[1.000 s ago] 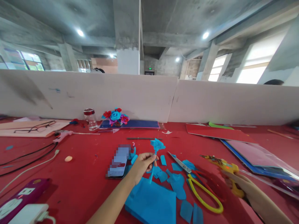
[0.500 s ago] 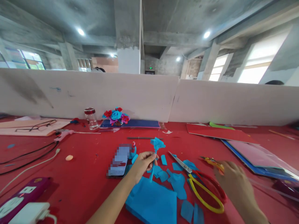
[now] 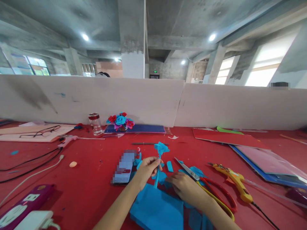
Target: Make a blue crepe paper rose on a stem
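A blue foam flower (image 3: 161, 148) with a thin blue stem (image 3: 156, 180) stands upright in my left hand (image 3: 149, 169), whose fingers are closed on the stem. My right hand (image 3: 185, 186) is just to the right, fingers stretched over the blue foam scraps (image 3: 161, 177); whether the fingertips touch a piece is hidden. Below both hands is a stack of blue foam sheets (image 3: 155, 207). Scissors (image 3: 222, 188) with red and yellow handles lie partly under my right forearm. A yellow hot glue gun (image 3: 231, 179) with a black cord rests on the table, away from my hand.
A phone (image 3: 124, 167) lies left of my left hand. Farther back are a bouquet of foam flowers (image 3: 121, 120), a glass jar (image 3: 95, 124) and a thin rod (image 3: 146, 143). Coloured sheets (image 3: 263, 159) lie right; a purple power strip (image 3: 26, 201) and cables lie left.
My right hand has let go of the yellow glue gun and moved left to the blue scraps. My left hand still holds the flower in about the same place.
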`<state>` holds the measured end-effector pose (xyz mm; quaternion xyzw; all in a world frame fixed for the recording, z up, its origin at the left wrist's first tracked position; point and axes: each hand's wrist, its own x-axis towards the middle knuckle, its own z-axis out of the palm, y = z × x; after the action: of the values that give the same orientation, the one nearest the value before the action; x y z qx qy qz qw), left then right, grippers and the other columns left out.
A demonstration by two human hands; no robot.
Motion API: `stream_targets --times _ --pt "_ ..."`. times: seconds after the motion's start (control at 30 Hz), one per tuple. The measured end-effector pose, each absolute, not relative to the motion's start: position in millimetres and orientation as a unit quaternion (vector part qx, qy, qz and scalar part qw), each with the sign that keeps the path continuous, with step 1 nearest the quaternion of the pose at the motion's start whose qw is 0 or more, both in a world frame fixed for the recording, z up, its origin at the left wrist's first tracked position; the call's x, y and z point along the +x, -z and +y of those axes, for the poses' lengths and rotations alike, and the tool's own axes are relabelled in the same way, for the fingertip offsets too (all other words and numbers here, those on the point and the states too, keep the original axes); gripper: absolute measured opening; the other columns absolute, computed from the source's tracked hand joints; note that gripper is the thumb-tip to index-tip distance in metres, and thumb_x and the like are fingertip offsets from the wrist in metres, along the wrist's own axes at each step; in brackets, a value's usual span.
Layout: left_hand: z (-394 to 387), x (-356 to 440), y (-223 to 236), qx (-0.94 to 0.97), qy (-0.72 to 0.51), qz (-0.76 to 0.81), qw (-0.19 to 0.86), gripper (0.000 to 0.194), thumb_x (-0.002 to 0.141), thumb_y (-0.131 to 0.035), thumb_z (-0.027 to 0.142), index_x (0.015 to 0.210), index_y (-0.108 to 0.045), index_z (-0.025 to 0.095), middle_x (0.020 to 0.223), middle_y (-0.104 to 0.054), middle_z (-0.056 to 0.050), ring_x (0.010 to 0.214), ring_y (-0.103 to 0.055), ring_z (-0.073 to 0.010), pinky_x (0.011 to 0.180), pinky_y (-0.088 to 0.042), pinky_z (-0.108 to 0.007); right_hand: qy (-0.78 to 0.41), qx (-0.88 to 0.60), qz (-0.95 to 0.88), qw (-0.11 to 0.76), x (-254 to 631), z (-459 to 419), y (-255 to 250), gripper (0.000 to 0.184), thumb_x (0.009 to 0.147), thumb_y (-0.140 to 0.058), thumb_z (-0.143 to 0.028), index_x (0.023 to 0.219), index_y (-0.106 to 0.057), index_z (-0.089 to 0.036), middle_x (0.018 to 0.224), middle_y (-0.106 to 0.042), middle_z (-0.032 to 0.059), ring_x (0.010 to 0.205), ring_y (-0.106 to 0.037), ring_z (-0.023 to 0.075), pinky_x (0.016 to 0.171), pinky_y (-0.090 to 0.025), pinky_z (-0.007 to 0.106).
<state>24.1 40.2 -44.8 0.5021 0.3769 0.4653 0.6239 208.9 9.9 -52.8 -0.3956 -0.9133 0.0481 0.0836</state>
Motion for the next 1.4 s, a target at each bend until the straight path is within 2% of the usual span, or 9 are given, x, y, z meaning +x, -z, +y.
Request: stream_targets --times 0.27,0.4,0.5,0.73,0.93,1.07,1.17,1.27,1.4 --pt "39.0 23.7 44.3 0.497 -0.468 0.373 0.628 0.032 0.068 -0.062 0.044 0.076 -0.065 0.013 0.058 -0.057 0.000 0.042 -0.033 -0.0032 0.038 -0.022 -0.016 -0.169 -0.466 -0.847 0.192 210.6 8.9 54.8 0.032 0.074 -0.056 -0.021 0.106 -0.059 -0.020 0.111 -0.058 0.0075 0.099 -0.054 0.0217 0.088 -0.039 0.030" --pt "39.5 23.3 44.4 0.497 -0.464 0.378 0.628 0.032 0.068 -0.062 0.044 0.076 -0.065 0.013 0.058 -0.057 0.000 0.042 -0.034 -0.0032 0.038 -0.022 -0.016 -0.173 -0.503 -0.822 0.203 208.4 19.3 53.8 0.013 0.068 -0.062 -0.018 0.081 -0.064 -0.018 0.092 -0.062 0.0070 0.092 -0.053 0.0237 0.084 -0.039 0.034" --pt "39.9 23.3 44.1 0.499 -0.466 0.378 0.625 0.033 0.067 -0.062 0.045 0.076 -0.065 0.012 0.057 -0.056 0.000 0.041 -0.033 -0.0031 0.038 -0.022 -0.016 -0.205 -0.493 -0.825 0.185 207.6 29.5 56.5 0.011 0.062 -0.067 -0.018 0.072 -0.062 -0.017 0.080 -0.061 0.0046 0.079 -0.056 0.0213 0.073 -0.042 0.031" --pt "39.7 23.8 43.2 0.495 -0.467 0.385 0.623 0.034 0.068 -0.062 0.044 0.077 -0.065 0.012 0.058 -0.056 0.000 0.041 -0.033 -0.0032 0.038 -0.023 -0.016 -0.241 -0.445 -0.841 0.191 208.7 30.2 60.8 0.018 0.066 -0.062 -0.015 0.084 -0.062 -0.019 0.076 -0.063 0.0019 0.068 -0.056 0.0169 0.062 -0.042 0.025" --pt "39.8 23.8 42.8 0.500 -0.463 0.387 0.621 0.034 0.068 -0.062 0.045 0.076 -0.065 0.012 0.058 -0.056 0.000 0.041 -0.033 -0.0032 0.038 -0.023 -0.017 -0.219 -0.392 -0.874 0.183 209.4 27.1 60.0 0.020 0.075 -0.054 -0.014 0.084 -0.068 -0.023 0.088 -0.064 0.0029 0.079 -0.059 0.0164 0.073 -0.043 0.025" --pt "40.6 23.7 44.3 0.502 -0.463 0.386 0.621 0.033 0.068 -0.061 0.044 0.076 -0.064 0.013 0.057 -0.056 0.001 0.041 -0.033 -0.0033 0.038 -0.022 -0.017 -0.166 -0.380 -0.888 0.197 210.3 25.0 54.3 0.020 0.078 -0.053 -0.016 0.085 -0.069 -0.025 0.086 -0.064 0.0036 0.078 -0.059 0.0159 0.072 -0.045 0.025" --pt "40.2 24.0 44.0 0.504 -0.459 0.392 0.618 0.033 0.068 -0.061 0.045 0.075 -0.064 0.013 0.058 -0.057 0.000 0.041 -0.034 -0.0038 0.038 -0.022 -0.017 -0.148 -0.382 -0.882 0.233 216.2 23.8 43.7 0.017 0.079 -0.053 -0.019 0.087 -0.068 -0.023 0.083 -0.062 0.0040 0.076 -0.059 0.0156 0.070 -0.046 0.026" --pt "38.4 24.7 42.1 0.504 -0.452 0.402 0.616 0.034 0.066 -0.062 0.046 0.074 -0.063 0.013 0.058 -0.057 0.000 0.041 -0.034 -0.0041 0.039 -0.023 -0.018 -0.140 -0.368 -0.862 0.319 223.1 24.6 28.0 0.018 0.081 -0.051 -0.022 0.088 -0.068 -0.022 0.086 -0.062 0.0059 0.076 -0.059 0.0156 0.069 -0.047 0.026" --pt "35.5 25.7 39.2 0.497 -0.444 0.406 0.625 0.037 0.064 -0.063 0.049 0.075 -0.063 0.013 0.057 -0.056 0.001 0.042 -0.033 -0.0042 0.041 -0.024 -0.018 -0.189 -0.365 -0.815 0.408 223.1 27.3 10.0 0.016 0.079 -0.056 -0.025 0.089 -0.068 -0.023 0.087 -0.066 0.0053 0.079 -0.062 0.0169 0.073 -0.048 0.027"
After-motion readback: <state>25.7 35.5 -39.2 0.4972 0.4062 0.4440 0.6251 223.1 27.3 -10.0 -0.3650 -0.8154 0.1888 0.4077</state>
